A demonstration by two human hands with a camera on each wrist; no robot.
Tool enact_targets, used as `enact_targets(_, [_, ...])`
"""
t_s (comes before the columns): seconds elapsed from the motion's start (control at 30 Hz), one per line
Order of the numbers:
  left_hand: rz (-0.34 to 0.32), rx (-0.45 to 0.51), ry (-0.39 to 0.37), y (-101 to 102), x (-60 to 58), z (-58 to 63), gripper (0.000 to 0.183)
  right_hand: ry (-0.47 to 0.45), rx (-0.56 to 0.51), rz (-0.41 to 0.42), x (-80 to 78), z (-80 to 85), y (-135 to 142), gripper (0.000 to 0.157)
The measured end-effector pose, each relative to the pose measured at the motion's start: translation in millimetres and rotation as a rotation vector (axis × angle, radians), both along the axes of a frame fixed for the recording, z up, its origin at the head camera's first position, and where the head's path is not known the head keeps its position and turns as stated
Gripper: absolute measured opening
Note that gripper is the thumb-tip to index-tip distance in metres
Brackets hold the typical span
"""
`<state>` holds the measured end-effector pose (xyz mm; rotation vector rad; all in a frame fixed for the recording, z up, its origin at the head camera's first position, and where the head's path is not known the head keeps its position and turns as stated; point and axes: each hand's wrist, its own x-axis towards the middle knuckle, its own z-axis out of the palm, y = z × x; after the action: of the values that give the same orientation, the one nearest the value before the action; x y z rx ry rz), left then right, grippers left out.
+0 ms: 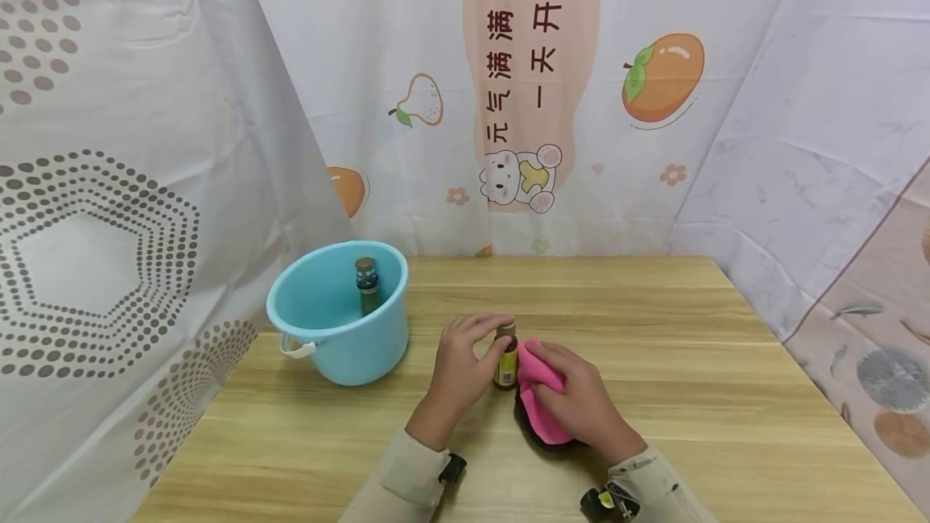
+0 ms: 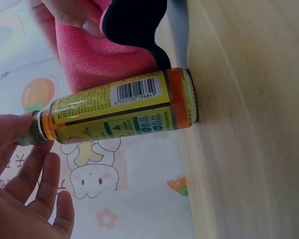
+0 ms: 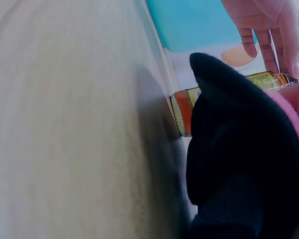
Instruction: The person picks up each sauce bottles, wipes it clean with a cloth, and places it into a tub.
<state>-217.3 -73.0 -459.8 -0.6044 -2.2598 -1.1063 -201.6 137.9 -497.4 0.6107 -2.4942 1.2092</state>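
Observation:
A small glass bottle (image 1: 507, 374) with a yellow label and reddish-amber contents stands upright on the table. My left hand (image 1: 459, 368) pinches its cap between thumb and finger, the other fingers spread apart, as the left wrist view shows. In my right hand (image 1: 587, 403) is a cloth (image 1: 543, 378), pink on one face and black on the other, gripped in a bunch. The cloth lies right beside the bottle; in the left wrist view its pink side (image 2: 104, 64) meets the label's edge. From the right wrist, the black side (image 3: 239, 139) covers part of the bottle.
A light blue bucket (image 1: 363, 349) with a white handle grip stands at the table's left. Inside it is another bottle (image 1: 367, 285) with a brown cap. The wooden table (image 1: 690, 394) reaches back to a printed curtain (image 1: 421, 208).

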Motion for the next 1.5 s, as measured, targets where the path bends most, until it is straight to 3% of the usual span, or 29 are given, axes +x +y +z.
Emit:
enact_targets(0.53, [-0.033,0.004,-0.032,-3.7,-1.5,1.2,0.027,0.171,-0.126,0.059,-1.6,1.5,-1.0,0.057])
enact_targets(1.27, [-0.014,0.003,-0.009,-1.2,-1.6,-0.8,0.027,-0.094,0.003,0.003,0.6,-0.4,-0.9,0.058])
enact_targets(1.5, [0.004,0.006,-0.010,-0.3,-2.5,-0.7,0.026,-0.082,0.017,-0.004,-0.1,-1.8,-0.6,0.058])
